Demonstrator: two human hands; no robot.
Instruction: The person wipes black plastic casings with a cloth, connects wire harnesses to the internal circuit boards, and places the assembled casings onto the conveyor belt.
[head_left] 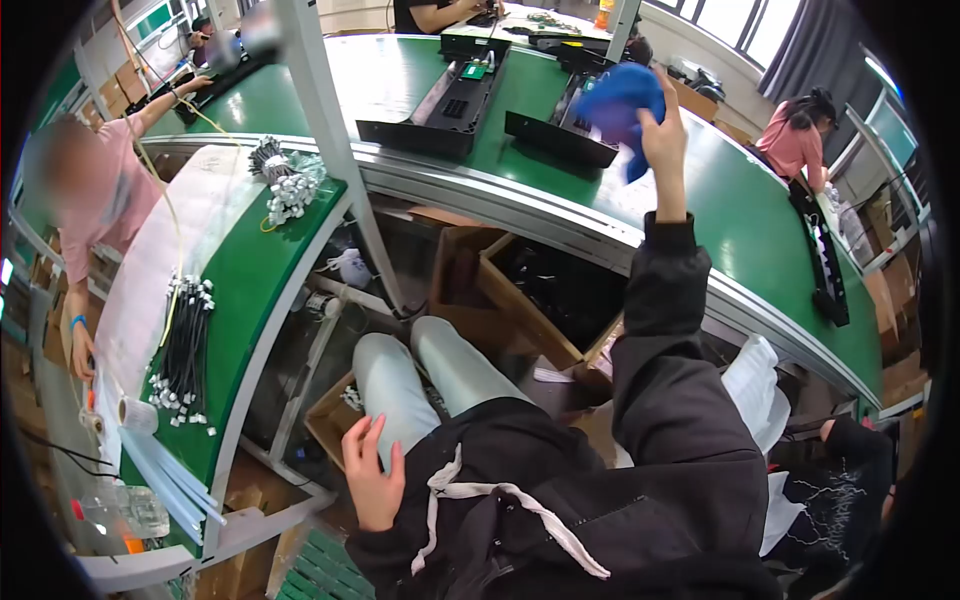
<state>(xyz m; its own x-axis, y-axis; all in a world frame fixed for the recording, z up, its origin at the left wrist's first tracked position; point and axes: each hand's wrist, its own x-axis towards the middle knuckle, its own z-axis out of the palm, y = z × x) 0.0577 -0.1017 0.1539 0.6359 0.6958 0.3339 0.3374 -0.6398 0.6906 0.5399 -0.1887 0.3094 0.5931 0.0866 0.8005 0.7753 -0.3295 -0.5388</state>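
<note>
My right hand is raised over the green conveyor with its fingers closed on a blue cloth, slightly blurred, part of which hangs down. Behind and below the cloth lies a long black housing, partly covered by it. A second black housing with a small green circuit board sits to its left on the belt. My left hand hovers by my thigh, fingers apart, holding nothing.
A green side table at left bears bundled black cables, white connectors and a tape roll. A metal post rises ahead. Cardboard boxes stand under the conveyor. Co-workers are at left, ahead and right.
</note>
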